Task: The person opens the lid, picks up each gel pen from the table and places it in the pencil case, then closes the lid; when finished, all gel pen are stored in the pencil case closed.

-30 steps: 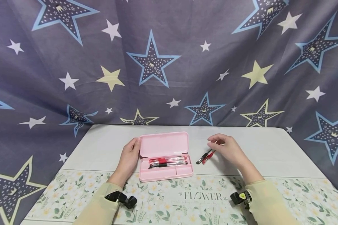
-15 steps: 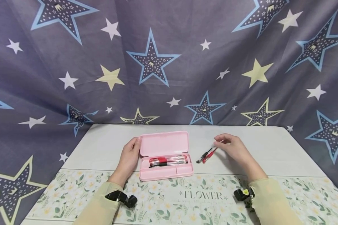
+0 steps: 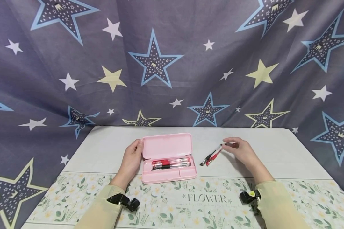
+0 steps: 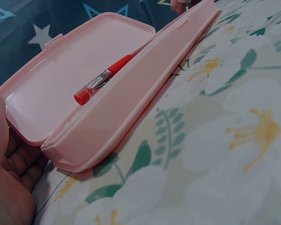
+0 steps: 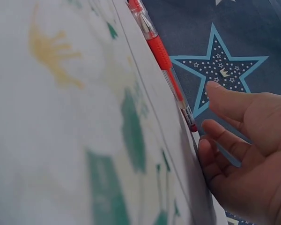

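Note:
A pink pencil case (image 3: 144,176) lies with its lid (image 3: 167,146) raised, red and black gel pens (image 3: 172,163) inside its long compartment. My left hand (image 3: 131,159) holds the lid's left edge, thumb at the front; in the left wrist view its other fingers are partly hidden behind the case. To the right of the case, a black gel pen (image 3: 208,157) and a red gel pen (image 3: 214,156) lie side by side on the table. My right hand (image 3: 240,152) is just beyond their far ends, thumb and forefinger apart with nothing held. The right wrist view shows the red pen's tip near those fingers.
A white cover lies over the table (image 3: 275,152), with a floral mat (image 3: 200,210) along the near side. Behind the table hangs a dark curtain (image 3: 166,101) with stars. Each wrist wears a small black camera.
My right hand has drawn back to the right, off the loose pens, so their far ends now show. My left hand and the pencil case stay put.

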{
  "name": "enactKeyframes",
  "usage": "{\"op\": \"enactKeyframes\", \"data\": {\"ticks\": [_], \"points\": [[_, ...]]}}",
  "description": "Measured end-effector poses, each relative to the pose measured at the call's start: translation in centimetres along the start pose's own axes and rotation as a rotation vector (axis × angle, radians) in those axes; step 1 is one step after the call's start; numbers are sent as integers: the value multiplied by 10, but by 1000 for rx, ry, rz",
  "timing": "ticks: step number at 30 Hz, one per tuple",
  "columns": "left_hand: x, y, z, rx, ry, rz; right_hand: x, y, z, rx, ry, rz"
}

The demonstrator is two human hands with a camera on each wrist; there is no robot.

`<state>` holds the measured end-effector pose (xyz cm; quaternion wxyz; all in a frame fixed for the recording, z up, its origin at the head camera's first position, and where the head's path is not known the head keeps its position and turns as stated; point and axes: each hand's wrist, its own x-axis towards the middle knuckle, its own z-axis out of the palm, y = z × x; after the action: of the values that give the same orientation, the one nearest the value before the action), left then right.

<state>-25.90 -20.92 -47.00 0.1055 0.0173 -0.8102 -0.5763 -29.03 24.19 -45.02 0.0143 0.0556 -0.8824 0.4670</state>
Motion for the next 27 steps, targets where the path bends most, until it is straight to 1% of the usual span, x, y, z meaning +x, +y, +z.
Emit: {"op": "enactKeyframes", "data": {"ticks": [5, 10, 16, 23, 27], "points": [[0, 0, 0, -3, 0, -1, 0, 4, 1, -13, -35, -2], [0, 1, 0, -2, 2, -3, 1, 7, 3, -36, -65, -35], [0, 0, -1, 5, 4, -4, 0, 8, 4, -57, -77, -39], [0, 1, -1, 3, 1, -3, -1, 8, 4, -41, -82, -35], [0, 1, 0, 0, -2, -3, -2, 8, 3, -40, -85, -58]]}}
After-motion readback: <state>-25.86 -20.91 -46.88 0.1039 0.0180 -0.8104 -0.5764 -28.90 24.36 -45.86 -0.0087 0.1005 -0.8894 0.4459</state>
